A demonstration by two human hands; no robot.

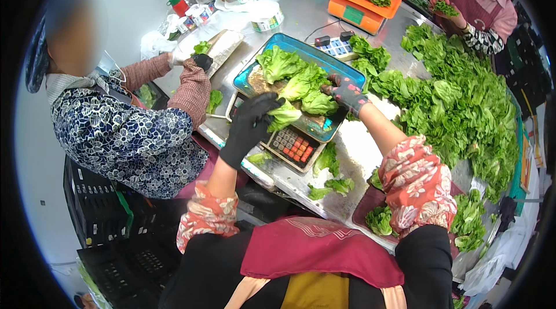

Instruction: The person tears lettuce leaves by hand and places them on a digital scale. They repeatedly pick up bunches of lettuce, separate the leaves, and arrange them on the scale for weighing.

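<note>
Several heads of green lettuce (pixel 304 79) lie on the blue tray (pixel 347 70) of a digital scale, whose keypad (pixel 295 146) faces me. My left hand (pixel 252 122), in a black glove, grips a small lettuce head (pixel 283 116) at the tray's near left side. My right hand (pixel 346 93), in a dark glove with pink spots, is at the tray's right edge with its fingertips against the lettuce; whether it grips a head is not clear. Loose lettuce leaves (pixel 328 159) lie beside the scale on the metal table.
A large lettuce pile (pixel 451 96) covers the table's right side. Behind the tray are a power strip (pixel 339 47), an orange scale (pixel 358 9) and label rolls (pixel 266 16). A co-worker (pixel 126 126) at left handles a packet; another (pixel 478 9) stands far right. Black crates (pixel 104 209) are stacked lower left.
</note>
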